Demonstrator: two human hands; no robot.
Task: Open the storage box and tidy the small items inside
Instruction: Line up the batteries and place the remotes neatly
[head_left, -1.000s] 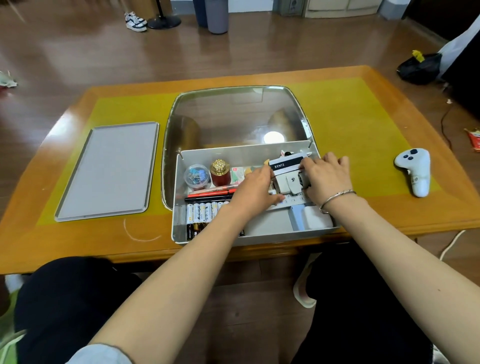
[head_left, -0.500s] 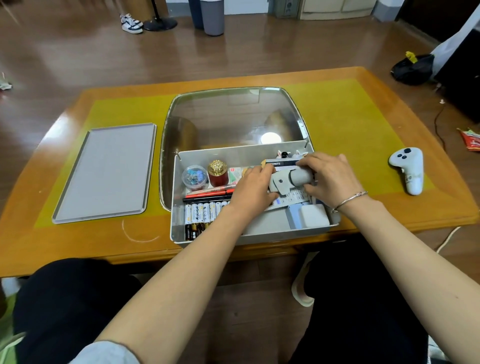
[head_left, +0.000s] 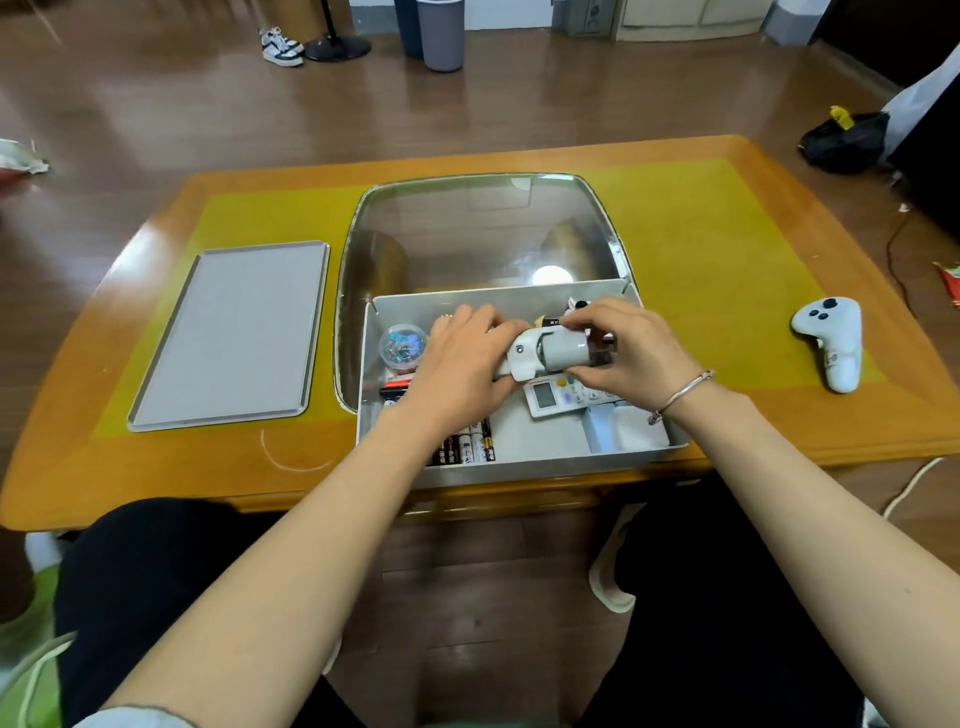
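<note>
The grey storage box (head_left: 524, 470) stands open at the table's near edge. Both hands hold a small white and grey gadget (head_left: 548, 354) above its middle: my left hand (head_left: 462, 364) grips its left end, my right hand (head_left: 623, 345) pinches its grey cylindrical end. Below it lies a white remote with a small screen (head_left: 558, 397). A clear tub of coloured clips (head_left: 401, 345) sits at the box's left, batteries (head_left: 467, 447) lie at the front, and a white pad (head_left: 631, 431) fills the right front corner. Other items are hidden under my hands.
The box's grey lid (head_left: 231, 332) lies flat on the table to the left. A large shiny metal tray (head_left: 483, 234) sits behind the box. A white handheld controller (head_left: 831, 340) rests at the right. The orange table (head_left: 779, 436) has a yellow mat.
The white and grey gadget was lifted out from the box's right side and brought toward the middle. My left hand shifted onto its left end; my right hand turned to pinch the cylinder.
</note>
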